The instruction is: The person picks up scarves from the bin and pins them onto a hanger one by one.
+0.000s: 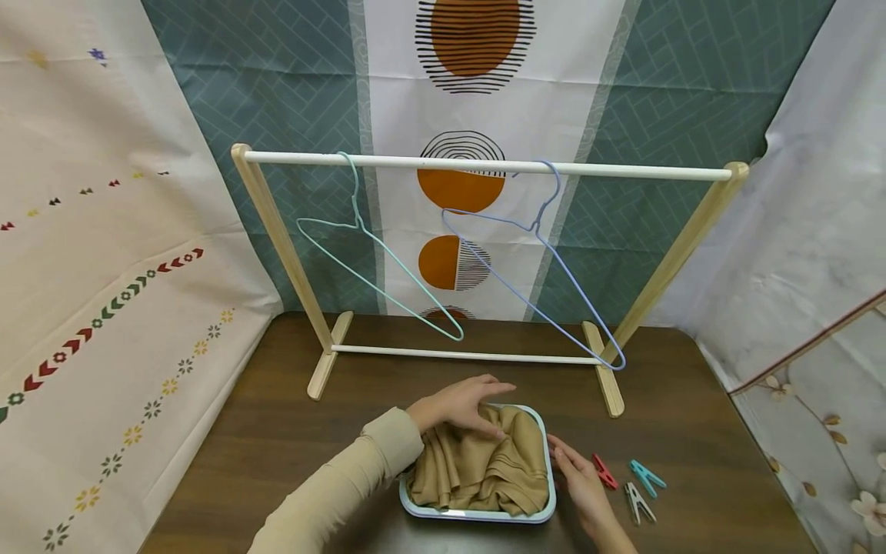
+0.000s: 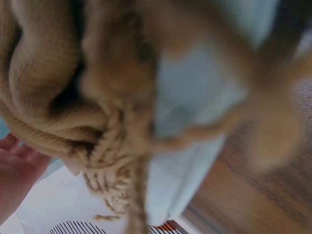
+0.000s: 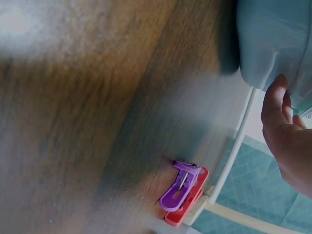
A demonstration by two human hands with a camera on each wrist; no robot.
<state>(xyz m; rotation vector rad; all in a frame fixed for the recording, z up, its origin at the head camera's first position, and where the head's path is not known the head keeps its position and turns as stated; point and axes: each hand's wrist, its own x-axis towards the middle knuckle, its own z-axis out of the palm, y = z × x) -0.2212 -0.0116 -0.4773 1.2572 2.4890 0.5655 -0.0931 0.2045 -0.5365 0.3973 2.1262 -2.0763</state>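
Note:
A tan fringed cloth (image 1: 477, 469) lies bunched inside a pale blue plastic tub (image 1: 477, 515). Over the tub's far left part, my left hand (image 1: 460, 404) reaches across the cloth with fingers loosely extended and thumb apart. In the left wrist view, twisted fringe (image 2: 117, 180) hangs by the tub's wall (image 2: 185, 112), and part of the left hand (image 2: 19, 170) shows at the left edge. My right hand (image 1: 577, 477) is at the tub's right side, fingers extended. The right wrist view shows its fingertips (image 3: 278, 83) at the tub's corner.
Behind the tub stands a rack with a white rail (image 1: 450, 163), carrying a mint hanger (image 1: 388, 246) and a lavender hanger (image 1: 554, 254). Right of the hand lie red (image 1: 604, 472), teal (image 1: 647, 477) and white (image 1: 639, 502) clothespins. A purple clothespin (image 3: 180, 187) overlaps the red one.

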